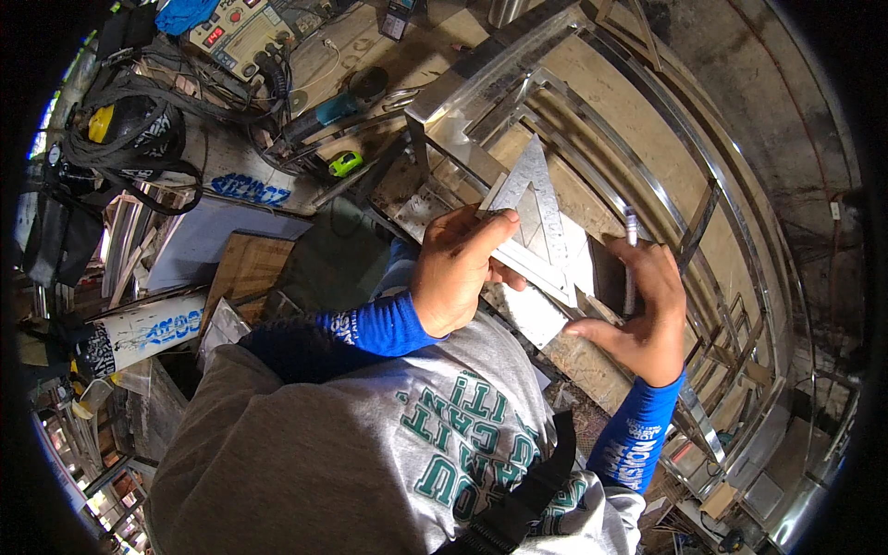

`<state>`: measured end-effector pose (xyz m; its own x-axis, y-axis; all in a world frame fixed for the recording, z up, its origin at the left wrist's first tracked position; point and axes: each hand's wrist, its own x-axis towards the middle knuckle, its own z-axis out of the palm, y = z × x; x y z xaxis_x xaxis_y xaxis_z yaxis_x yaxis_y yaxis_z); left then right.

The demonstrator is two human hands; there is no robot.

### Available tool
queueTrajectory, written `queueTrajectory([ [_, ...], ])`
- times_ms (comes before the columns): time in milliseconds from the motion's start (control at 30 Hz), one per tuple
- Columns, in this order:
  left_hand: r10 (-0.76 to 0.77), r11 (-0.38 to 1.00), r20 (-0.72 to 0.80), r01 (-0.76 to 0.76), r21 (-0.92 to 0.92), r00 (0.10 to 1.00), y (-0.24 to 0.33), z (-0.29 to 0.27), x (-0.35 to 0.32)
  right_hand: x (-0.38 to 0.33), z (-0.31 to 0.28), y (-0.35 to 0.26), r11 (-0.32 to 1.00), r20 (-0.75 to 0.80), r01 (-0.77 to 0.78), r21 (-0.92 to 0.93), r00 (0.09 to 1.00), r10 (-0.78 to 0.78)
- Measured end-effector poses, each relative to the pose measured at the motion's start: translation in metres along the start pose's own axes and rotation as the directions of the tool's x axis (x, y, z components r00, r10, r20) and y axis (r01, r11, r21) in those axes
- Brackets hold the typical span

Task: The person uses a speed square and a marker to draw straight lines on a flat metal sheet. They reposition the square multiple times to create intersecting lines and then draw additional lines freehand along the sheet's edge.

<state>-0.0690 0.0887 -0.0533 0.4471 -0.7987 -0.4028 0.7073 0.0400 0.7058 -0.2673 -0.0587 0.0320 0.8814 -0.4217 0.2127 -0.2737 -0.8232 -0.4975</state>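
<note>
Now the triangular metal set square [535, 199] lies flat on the steel frame [481, 92], its apex pointing away from the person. The left hand [458, 273] presses it down, fingers curled together over its near edge. The right hand [647, 310] pinches an upright marker [631, 242], thumb stretched toward the square's corner.

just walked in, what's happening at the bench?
A person is working over a shiny steel frame. The left hand presses a metal triangular square flat against a metal piece, while the right hand holds a marker pen upright beside it. An angle grinder and a green tape measure lie further back.
</note>
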Motion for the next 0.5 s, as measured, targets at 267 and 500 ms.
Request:
queueTrajectory([
  [267, 0.045, 0.998, -0.019, -0.046, -0.050, 0.999, -0.004, 0.005, 0.002, 0.034, -0.012, -0.004, 0.818, -0.402, 0.099, 0.566, 0.900, 0.169],
  [500, 0.090, 0.994, -0.058, -0.094, -0.055, 0.994, -0.011, 0.013, 0.001, 0.123, 0.018, -0.016, 0.664, 0.081, -0.203, 0.719, 0.974, 0.210],
])
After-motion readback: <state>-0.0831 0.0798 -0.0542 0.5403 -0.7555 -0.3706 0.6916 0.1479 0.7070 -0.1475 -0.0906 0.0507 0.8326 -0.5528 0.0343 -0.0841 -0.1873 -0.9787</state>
